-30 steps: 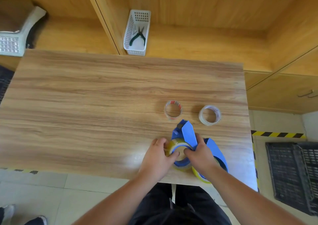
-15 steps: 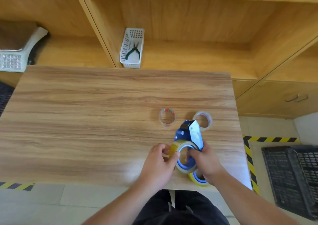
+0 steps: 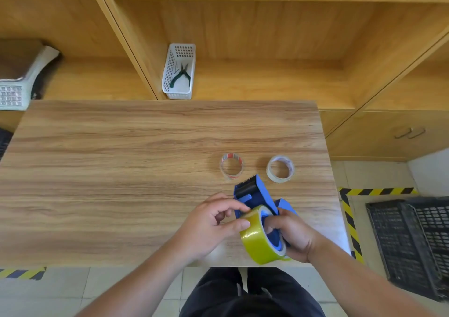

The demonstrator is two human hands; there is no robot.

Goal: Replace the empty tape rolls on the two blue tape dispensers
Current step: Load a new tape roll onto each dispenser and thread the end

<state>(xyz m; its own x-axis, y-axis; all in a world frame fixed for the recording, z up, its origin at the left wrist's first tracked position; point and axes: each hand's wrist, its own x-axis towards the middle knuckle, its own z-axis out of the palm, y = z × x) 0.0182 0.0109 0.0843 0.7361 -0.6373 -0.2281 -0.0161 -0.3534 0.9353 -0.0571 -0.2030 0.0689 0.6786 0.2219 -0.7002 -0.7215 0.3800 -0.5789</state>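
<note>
A blue tape dispenser (image 3: 254, 194) is lifted off the wooden table (image 3: 121, 171) near its front right corner, black roller end pointing away. My right hand (image 3: 291, 234) grips its body. A full yellow tape roll (image 3: 261, 241) sits on its hub, and my left hand (image 3: 211, 224) pinches that roll's near rim with thumb and fingers. Part of a second blue dispenser (image 3: 285, 205) shows just behind my right hand; the rest is hidden. Two empty clear rolls lie flat beyond: one with red print (image 3: 231, 166) and a plain one (image 3: 280, 168).
A white plastic basket (image 3: 178, 74) holding pliers stands on the shelf behind the table. A white device (image 3: 21, 78) sits on the shelf at far left. Black crates (image 3: 413, 244) stand on the floor at right, beside yellow-black floor tape (image 3: 349, 219).
The dispenser with the yellow roll has been raised off the table and tilted toward me. Both hands stayed on it. The camera has tipped upward, showing more shelf.
</note>
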